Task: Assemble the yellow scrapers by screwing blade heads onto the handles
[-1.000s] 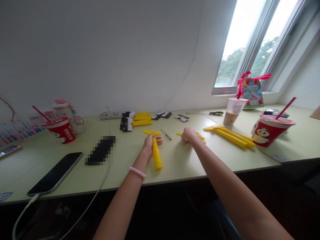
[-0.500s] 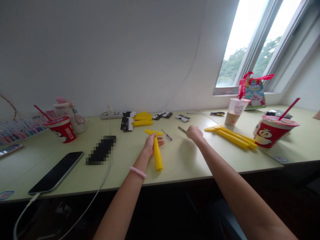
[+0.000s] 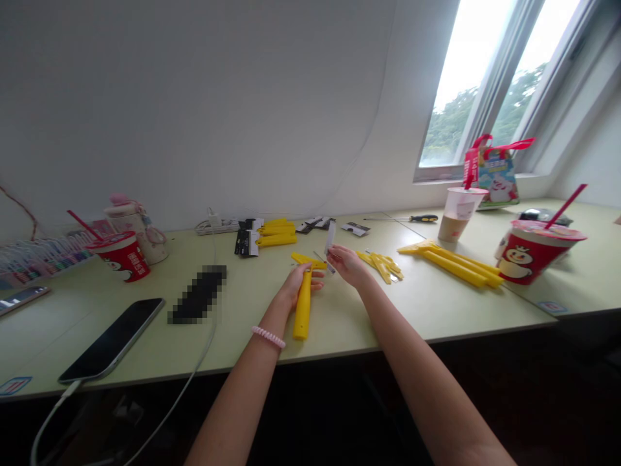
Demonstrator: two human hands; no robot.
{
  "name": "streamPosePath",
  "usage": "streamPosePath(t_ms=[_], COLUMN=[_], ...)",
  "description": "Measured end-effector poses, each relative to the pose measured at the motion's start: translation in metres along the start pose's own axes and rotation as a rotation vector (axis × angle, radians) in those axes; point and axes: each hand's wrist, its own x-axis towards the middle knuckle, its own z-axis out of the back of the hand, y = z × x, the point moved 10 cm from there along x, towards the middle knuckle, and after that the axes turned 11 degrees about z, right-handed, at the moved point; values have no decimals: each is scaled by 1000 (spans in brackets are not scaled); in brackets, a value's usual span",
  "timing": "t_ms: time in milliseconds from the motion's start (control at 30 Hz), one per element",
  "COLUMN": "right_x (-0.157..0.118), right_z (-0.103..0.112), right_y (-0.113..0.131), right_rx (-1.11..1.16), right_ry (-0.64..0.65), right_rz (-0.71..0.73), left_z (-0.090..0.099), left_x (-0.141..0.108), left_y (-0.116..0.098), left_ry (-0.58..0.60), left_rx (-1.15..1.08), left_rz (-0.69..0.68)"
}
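Observation:
My left hand (image 3: 291, 285) is closed around the neck of a yellow scraper (image 3: 302, 307), whose wide head points away from me and whose handle points toward me. Pinched in my right hand (image 3: 345, 264) is a thin, pale metal blade (image 3: 330, 238), held upright just right of the scraper head and apart from it. A small screwdriver lies behind the right hand's fingers, mostly hidden. Right of that hand is a small pile of flat yellow pieces (image 3: 383, 265). Farther right, several yellow scrapers (image 3: 453, 265) lie together.
Yellow handles (image 3: 276, 233) with black cards (image 3: 247, 238) lie near the wall, by a power strip (image 3: 218, 225). A long screwdriver (image 3: 422, 219) is at the back. Drink cups (image 3: 526, 259) stand right, another cup (image 3: 127, 257) left. A phone (image 3: 114, 340) has a cable (image 3: 194, 369) hanging over the edge.
My right hand has moved left with the blade, toward the scraper, and the blade has turned upright. This uncovers the pile of flat yellow pieces. The scraper has shifted and tilted slightly.

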Motion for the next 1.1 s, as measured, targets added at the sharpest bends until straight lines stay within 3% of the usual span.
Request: streamPosePath(t_ms=[267, 567, 767, 933, 1100], right_x=[-8, -9, -14, -13, -12], right_z=[1, 10, 0, -4, -2], right_y=[3, 3, 4, -1, 7], right_rx=[-65, -345, -338, -353, -421], right_ry=[-39, -41, 32, 67, 49], right_rz=[68, 88, 127, 111, 162], left_z=[-6, -13, -17, -12, -6], left_x=[-5, -4, -8, -6, -7], left_y=[-3, 1, -6, -18, -22], left_ry=[29, 96, 109, 49, -3], left_rx=[84, 156, 175, 250, 240], left_rz=[-30, -36, -134, -301, -376])
